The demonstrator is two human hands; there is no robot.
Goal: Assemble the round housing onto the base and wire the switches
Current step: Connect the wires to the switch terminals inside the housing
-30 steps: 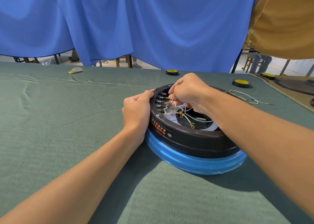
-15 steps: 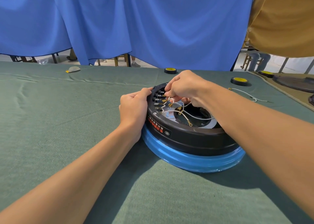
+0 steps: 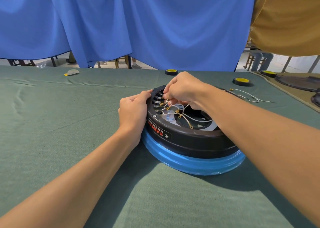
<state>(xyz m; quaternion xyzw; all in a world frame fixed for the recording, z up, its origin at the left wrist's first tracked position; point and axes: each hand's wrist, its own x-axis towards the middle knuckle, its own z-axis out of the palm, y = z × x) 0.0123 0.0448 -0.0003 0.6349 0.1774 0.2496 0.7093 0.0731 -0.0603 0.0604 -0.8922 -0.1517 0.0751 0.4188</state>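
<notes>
The round black housing (image 3: 190, 139) sits on a blue-wrapped base (image 3: 194, 163) on the green cloth. A row of black switches (image 3: 156, 100) lines the housing's inner left rim, and several white wires with brass terminals (image 3: 174, 112) fan out from there into the open centre. My left hand (image 3: 133, 112) grips the housing's left outer wall, thumb on the rim. My right hand (image 3: 183, 89) reaches over from the right and pinches a wire end at the upper switches; what its fingertips hold is mostly hidden.
A loose white wire (image 3: 249, 96) lies right of the housing. Two yellow-and-black tape rolls (image 3: 171, 71) (image 3: 241, 81) stand at the far edge, a small packet (image 3: 71, 72) at the far left. Dark parts (image 3: 297, 82) lie on the neighbouring table; a blue curtain (image 3: 138, 23) hangs behind.
My right hand has shifted slightly up the row of switches with a wire. The left hand keeps its grip on the housing. The view has drifted a little.
</notes>
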